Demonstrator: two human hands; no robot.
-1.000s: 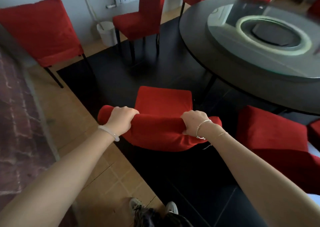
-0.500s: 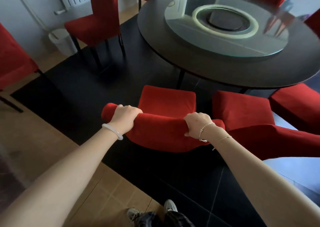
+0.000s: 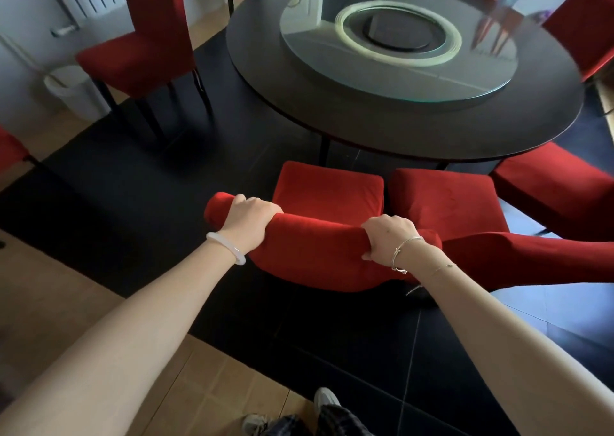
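Red chair [image 3: 327, 189] just short of the round table [image 3: 392, 129], left hand [image 3: 251, 218] and right hand [image 3: 392, 239] on its backrest top, fingers curled tight round the fabric, second red chair [image 3: 442, 199] just beside it.

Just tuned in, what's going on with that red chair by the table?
A person stands behind a red chair, gripping the top of its backrest with both hands: the left hand near the left end, the right hand near the right. The seat points at the round table, close to its edge. A second red chair stands close on its right.
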